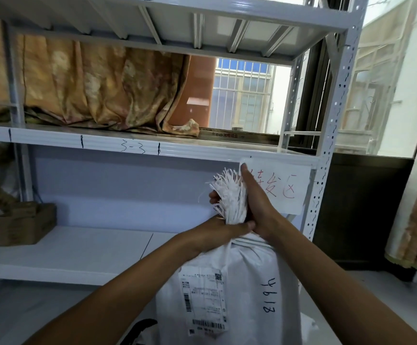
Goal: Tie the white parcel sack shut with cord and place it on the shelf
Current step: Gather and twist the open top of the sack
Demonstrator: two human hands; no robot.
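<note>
**Gathering the sack's neck for the tie**

Holding the mouth bunched tight is what this step asks, judging from the head view. The left hand (223, 226) wraps around the throat of the white parcel sack (229, 290) from the left, fingers curled closed on the gathered fabric. The right hand (257, 207) presses against the frayed top (228, 192) from the right, fingers held together and extended upward along it, thumb side low at the neck. No separate cord can be made out; thin white strands hang off the fray, and whether one of them is the tie I cannot tell. To do this well, I would keep the left grip low and firm so the neck stays narrow, leaving the right hand free to wind cord just above it.

The sack stands upright in front of the shelving unit (323, 170), below the hands, apparently not yet on the lower shelf (65, 247). It is woven white plastic, full and creased, with a shipping label (203, 300) on its front and black handwritten digits (269, 295) beside that. Its cut edge fans out in stiff white fibres.
</note>
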